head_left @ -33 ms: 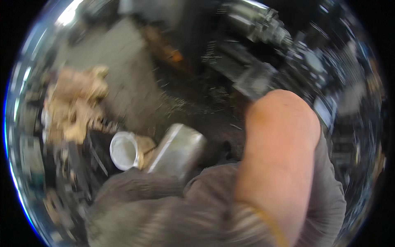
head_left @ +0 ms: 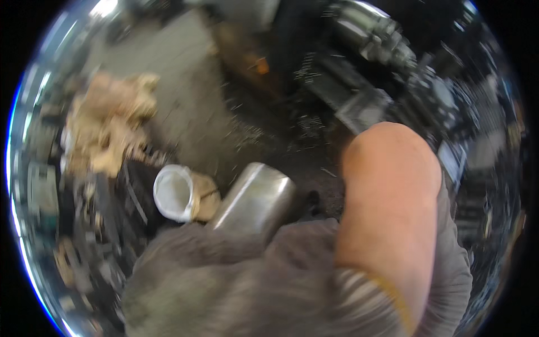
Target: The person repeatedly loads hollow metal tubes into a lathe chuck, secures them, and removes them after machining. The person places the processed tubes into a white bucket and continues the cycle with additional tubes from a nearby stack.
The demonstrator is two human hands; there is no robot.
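My bent right arm (head_left: 390,213) is bare at the elbow and folds back toward my body. A striped glove cuff (head_left: 365,289) with a yellow edge covers its wrist. The gloved right hand lies low in the picture against grey clothing (head_left: 196,258), and its fingers are hidden or smeared. My left hand cannot be made out. Just beyond the clothing stands a shiny metal cylinder (head_left: 258,196), its lower part covered by the cloth; no grip on it shows. Left of the cylinder is a white-rimmed round container (head_left: 174,194) with a tan, wrapped-looking side.
Crumpled tan paper or cloth (head_left: 109,121) lies at the left on dark clutter. Beyond it stretches a grey floor (head_left: 179,78). Dark machinery with a shiny round metal part (head_left: 370,28) stands at the upper right. Metal shavings (head_left: 247,132) are scattered in the middle.
My view has turned slightly, so the surroundings sit farther right in the picture and look less smeared. My right arm stays bent in much the same pose.
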